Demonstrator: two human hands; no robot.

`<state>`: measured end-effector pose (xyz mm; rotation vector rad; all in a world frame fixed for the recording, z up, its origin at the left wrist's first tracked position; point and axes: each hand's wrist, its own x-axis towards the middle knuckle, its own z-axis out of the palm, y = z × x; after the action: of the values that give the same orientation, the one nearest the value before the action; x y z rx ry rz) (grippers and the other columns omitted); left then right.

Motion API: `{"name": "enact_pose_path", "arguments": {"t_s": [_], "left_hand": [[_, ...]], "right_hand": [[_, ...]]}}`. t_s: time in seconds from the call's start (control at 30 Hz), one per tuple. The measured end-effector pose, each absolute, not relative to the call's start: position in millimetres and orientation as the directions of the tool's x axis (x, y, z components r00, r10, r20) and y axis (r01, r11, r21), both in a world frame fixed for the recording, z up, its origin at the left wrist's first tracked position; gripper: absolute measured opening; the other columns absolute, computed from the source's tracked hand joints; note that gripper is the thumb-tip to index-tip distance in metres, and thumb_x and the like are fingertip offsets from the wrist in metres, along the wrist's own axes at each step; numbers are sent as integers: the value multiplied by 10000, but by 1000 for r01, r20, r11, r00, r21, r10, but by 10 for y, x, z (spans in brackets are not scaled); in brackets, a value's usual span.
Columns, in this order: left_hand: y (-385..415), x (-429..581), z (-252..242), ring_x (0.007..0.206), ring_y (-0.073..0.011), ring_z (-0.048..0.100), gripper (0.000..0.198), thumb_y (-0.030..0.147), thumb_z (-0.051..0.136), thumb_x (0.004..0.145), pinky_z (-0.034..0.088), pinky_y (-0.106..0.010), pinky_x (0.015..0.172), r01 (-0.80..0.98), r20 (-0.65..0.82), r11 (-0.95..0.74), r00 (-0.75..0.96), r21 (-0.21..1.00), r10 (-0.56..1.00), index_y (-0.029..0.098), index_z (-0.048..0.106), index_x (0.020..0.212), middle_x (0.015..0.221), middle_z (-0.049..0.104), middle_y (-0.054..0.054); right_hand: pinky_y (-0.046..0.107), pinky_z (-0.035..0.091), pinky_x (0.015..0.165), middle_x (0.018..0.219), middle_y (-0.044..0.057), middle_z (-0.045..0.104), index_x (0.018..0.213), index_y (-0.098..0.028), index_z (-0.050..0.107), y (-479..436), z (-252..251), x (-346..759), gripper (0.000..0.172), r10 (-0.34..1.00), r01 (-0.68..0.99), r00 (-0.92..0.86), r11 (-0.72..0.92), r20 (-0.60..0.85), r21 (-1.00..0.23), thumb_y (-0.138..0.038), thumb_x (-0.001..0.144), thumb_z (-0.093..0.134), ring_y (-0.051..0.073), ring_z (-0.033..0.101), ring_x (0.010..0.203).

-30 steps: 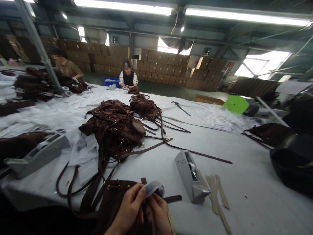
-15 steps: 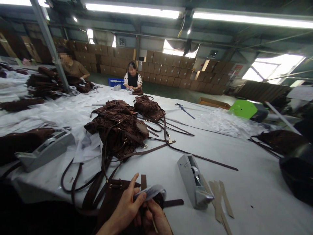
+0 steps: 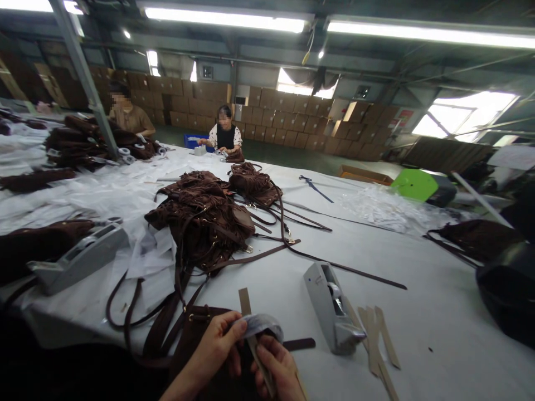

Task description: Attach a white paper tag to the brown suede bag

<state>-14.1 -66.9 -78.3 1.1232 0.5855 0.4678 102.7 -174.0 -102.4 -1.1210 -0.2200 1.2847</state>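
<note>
My left hand (image 3: pixel 215 348) and my right hand (image 3: pixel 278 370) meet at the bottom edge over a dark brown bag (image 3: pixel 196 334) that lies at the table's near edge. My left thumb and fingers pinch a piece of white wrapping paper (image 3: pixel 262 323) on the bag's strap (image 3: pixel 298 343). A tan cardboard strip (image 3: pixel 251 326) is gripped in my right hand and sticks up past the paper. A grey tape dispenser (image 3: pixel 332 309) stands just right of my hands.
A heap of brown fringed bags (image 3: pixel 204 214) with long straps lies mid-table. Loose cardboard strips (image 3: pixel 378 340) lie beside the dispenser. A second dispenser (image 3: pixel 79 259) sits left. White paper (image 3: pixel 382 206) lies far right. Two people work at the table's far side.
The cardboard strip has risen and tilted upright between my hands. My right hand has moved up onto it. The view has shifted slightly.
</note>
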Motion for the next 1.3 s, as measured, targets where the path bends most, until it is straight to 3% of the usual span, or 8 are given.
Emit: {"name": "enact_pose_path", "arguments": {"t_s": [0.27, 0.4, 0.5, 0.63, 0.77, 1.07, 1.2, 1.3], "left_hand": [[-614, -104, -799, 358, -120, 574, 453, 575, 717, 761, 333, -150, 305, -59, -290, 568, 814, 821, 503, 149, 569, 805, 660, 625, -7], [-605, -78, -846, 367, -143, 593, 483, 612, 712, 744, 361, -166, 303, 2, -321, 569, 828, 822, 460, 156, 563, 803, 667, 623, -10], [-611, -77, -828, 370, -146, 598, 481, 617, 701, 749, 352, -162, 296, 46, -342, 551, 826, 833, 448, 158, 572, 815, 673, 625, -12], [-641, -80, -704, 353, -142, 580, 463, 607, 697, 751, 364, -167, 301, 138, -362, 473, 831, 870, 423, 155, 616, 813, 595, 589, 9], [-693, -85, -556, 329, -123, 533, 397, 543, 674, 787, 359, -165, 310, 213, -354, 354, 845, 911, 402, 164, 611, 688, 498, 526, 31], [-788, -99, -480, 440, -122, 612, 331, 488, 601, 849, 429, -147, 387, 162, -277, 309, 884, 937, 377, 165, 634, 783, 595, 572, 20], [-833, -2, -571, 392, -137, 598, 377, 518, 623, 814, 388, -144, 337, 175, -328, 359, 842, 917, 429, 161, 598, 695, 509, 546, 19], [-860, 64, -624, 356, -152, 579, 399, 548, 623, 786, 359, -150, 308, 171, -377, 419, 793, 892, 479, 165, 589, 678, 445, 526, 19]], "right_hand": [[320, 569, 707, 936, 85, 751, 1016, -218, 704, -1971, -741, 1101, 669, 852, -502, 476, 63, -215, -862, -469, 448, 952, 262, 713, 870], [255, 516, 574, 665, 21, 673, 828, -210, 746, -1963, -616, 1214, 287, 811, 22, 584, -47, -25, -999, -486, 752, 771, 164, 626, 589], [227, 511, 575, 695, 13, 644, 812, -251, 754, -1915, -559, 1318, 143, 789, 491, 490, 100, 369, -865, -367, 853, 680, 151, 613, 623], [293, 552, 814, 950, 49, 729, 877, -276, 735, -1839, -520, 1433, 97, 739, 716, 348, 188, 577, -672, -266, 884, 638, 205, 678, 913], [355, 522, 884, 1052, 51, 745, 867, -273, 734, -1783, -511, 1485, 123, 824, 724, 275, 162, 496, -670, -248, 883, 615, 235, 673, 999], [249, 472, 658, 741, 8, 717, 743, -209, 724, -1762, -323, 1397, 189, 918, 339, 395, -118, 27, -933, -347, 833, 631, 172, 637, 719], [241, 486, 607, 688, -8, 699, 941, -198, 684, -1771, -394, 1363, 192, 867, 343, 495, -131, 61, -930, -354, 832, 657, 162, 628, 634], [247, 534, 650, 764, 13, 724, 1025, -213, 652, -1829, -573, 1367, 186, 811, 544, 500, -20, 305, -839, -337, 893, 611, 173, 672, 684]]}}
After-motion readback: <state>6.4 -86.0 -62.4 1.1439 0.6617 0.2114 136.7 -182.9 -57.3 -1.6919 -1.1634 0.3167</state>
